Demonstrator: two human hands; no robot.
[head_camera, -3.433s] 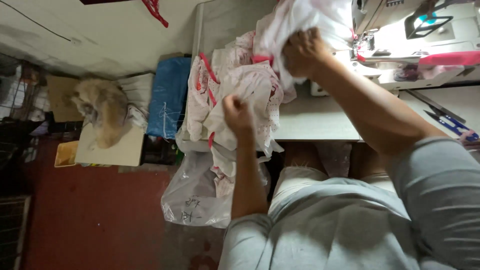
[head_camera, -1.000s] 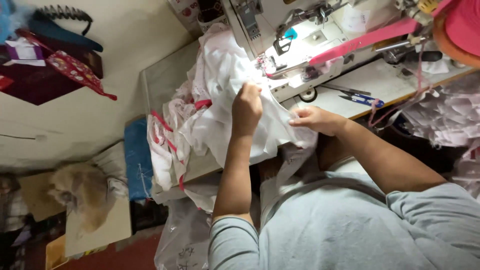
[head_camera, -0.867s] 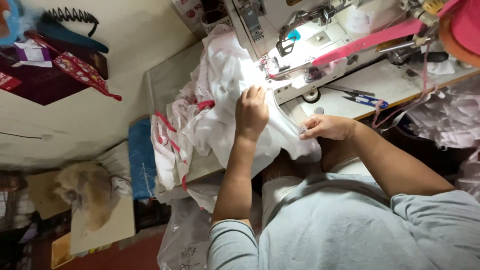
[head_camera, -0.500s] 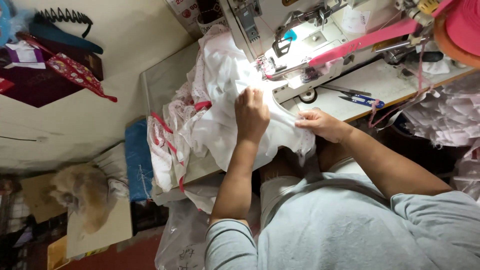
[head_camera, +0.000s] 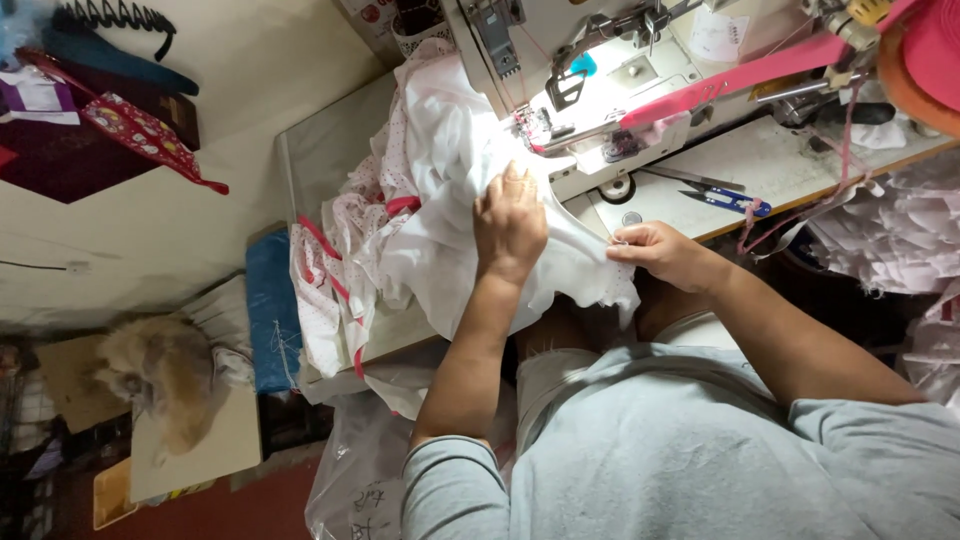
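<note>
Left hand (head_camera: 510, 222) lies flat, fingers spread, pressing the white cloth (head_camera: 450, 210) on the desk (head_camera: 700, 165). Right hand (head_camera: 655, 250) pinches the cloth's near edge. The sewing machine (head_camera: 600, 60) lies just beyond, nearer the left hand.

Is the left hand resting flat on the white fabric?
Yes, the left hand lies palm-down on the white fabric beside the sewing machine.
</note>
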